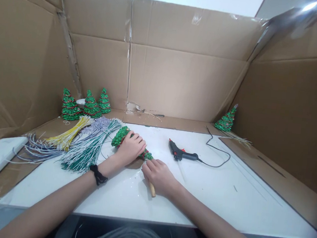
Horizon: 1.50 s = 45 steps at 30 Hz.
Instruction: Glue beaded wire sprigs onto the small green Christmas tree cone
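A small green beaded Christmas tree [120,135] with red trim lies on its side on the white table, its tip toward the right. My left hand [131,146] is wrapped over its middle and covers much of it. At the tip, my right hand [160,177] is closed round a tool with a wooden handle [152,189]. The tool's working end is mostly hidden by my fingers, so I cannot tell its kind. A black glue gun [183,154] with a red nozzle lies to the right of my hands.
Left of my hands lie bundles of green-and-white [88,151] and yellow stems [68,134]. Several finished beaded trees [70,105] stand at the back left, another tree [226,120] at the back right. A cable [218,166] trails from the glue gun. Cardboard walls [190,77] enclose the table.
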Each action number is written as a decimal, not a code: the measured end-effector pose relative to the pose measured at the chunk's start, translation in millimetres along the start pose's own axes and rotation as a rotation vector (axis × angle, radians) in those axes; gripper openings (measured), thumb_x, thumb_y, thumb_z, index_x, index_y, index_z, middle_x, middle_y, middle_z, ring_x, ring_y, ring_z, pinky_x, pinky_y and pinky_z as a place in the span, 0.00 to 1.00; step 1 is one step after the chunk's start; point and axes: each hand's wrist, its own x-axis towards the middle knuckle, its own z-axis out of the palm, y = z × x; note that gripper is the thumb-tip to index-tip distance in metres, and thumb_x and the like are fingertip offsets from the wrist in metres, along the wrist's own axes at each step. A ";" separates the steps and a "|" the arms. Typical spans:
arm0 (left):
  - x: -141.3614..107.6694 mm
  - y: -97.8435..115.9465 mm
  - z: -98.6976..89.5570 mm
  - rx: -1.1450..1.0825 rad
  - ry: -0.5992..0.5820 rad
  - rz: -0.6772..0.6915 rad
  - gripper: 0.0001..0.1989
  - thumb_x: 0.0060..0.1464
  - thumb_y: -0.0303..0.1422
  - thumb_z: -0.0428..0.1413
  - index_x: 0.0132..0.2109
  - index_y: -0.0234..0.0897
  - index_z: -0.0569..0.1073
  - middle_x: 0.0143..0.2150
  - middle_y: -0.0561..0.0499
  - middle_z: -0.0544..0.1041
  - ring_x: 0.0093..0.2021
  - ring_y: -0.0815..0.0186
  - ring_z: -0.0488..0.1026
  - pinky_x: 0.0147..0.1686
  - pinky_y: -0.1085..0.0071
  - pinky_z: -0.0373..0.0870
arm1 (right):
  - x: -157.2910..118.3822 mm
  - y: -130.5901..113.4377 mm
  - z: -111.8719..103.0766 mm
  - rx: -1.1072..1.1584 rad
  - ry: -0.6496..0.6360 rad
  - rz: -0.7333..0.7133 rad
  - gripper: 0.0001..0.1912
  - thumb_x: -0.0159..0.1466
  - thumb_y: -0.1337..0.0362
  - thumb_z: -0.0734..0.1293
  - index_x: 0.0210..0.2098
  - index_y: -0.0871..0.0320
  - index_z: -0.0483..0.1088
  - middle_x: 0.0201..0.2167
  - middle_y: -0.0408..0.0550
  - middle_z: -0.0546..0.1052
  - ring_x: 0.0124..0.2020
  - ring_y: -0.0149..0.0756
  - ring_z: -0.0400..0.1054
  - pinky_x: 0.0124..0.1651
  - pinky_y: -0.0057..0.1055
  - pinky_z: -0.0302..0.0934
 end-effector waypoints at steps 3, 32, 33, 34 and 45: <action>1.0 0.1 -0.5 0.026 0.003 -0.013 0.13 0.61 0.31 0.44 0.32 0.37 0.70 0.32 0.48 0.74 0.38 0.60 0.66 0.45 0.58 0.55 | 0.5 -1.7 -3.2 -0.001 -0.071 0.032 0.07 0.57 0.75 0.60 0.32 0.58 0.61 0.29 0.49 0.67 0.30 0.37 0.59 0.29 0.32 0.50; 0.1 -0.4 -31.2 -0.612 0.035 -0.061 0.16 0.63 0.31 0.39 0.40 0.41 0.72 0.43 0.53 0.77 0.53 0.65 0.63 0.55 0.62 0.54 | -2.3 15.4 -24.6 0.528 0.522 0.111 0.14 0.65 0.69 0.52 0.24 0.56 0.59 0.22 0.46 0.65 0.25 0.33 0.57 0.29 0.31 0.54; 0.4 0.7 -31.4 -0.644 0.048 -0.088 0.17 0.64 0.31 0.38 0.39 0.40 0.72 0.42 0.53 0.76 0.52 0.65 0.64 0.54 0.63 0.55 | -3.0 16.9 -26.3 0.589 0.530 0.109 0.14 0.65 0.69 0.52 0.25 0.56 0.59 0.22 0.46 0.66 0.25 0.33 0.58 0.30 0.31 0.55; 0.6 1.5 -31.7 -0.665 0.058 -0.108 0.17 0.64 0.31 0.37 0.39 0.40 0.71 0.41 0.52 0.76 0.51 0.66 0.64 0.53 0.64 0.56 | -3.6 17.7 -27.7 0.641 0.535 0.109 0.14 0.66 0.68 0.51 0.25 0.56 0.59 0.23 0.46 0.67 0.26 0.34 0.59 0.31 0.31 0.56; 1.1 1.3 -32.3 -0.696 -0.006 -0.003 0.14 0.63 0.31 0.37 0.34 0.38 0.65 0.35 0.51 0.72 0.44 0.63 0.63 0.49 0.63 0.54 | -4.6 16.2 -31.1 0.994 0.640 0.358 0.16 0.67 0.60 0.54 0.27 0.56 0.65 0.25 0.46 0.71 0.27 0.33 0.64 0.32 0.32 0.58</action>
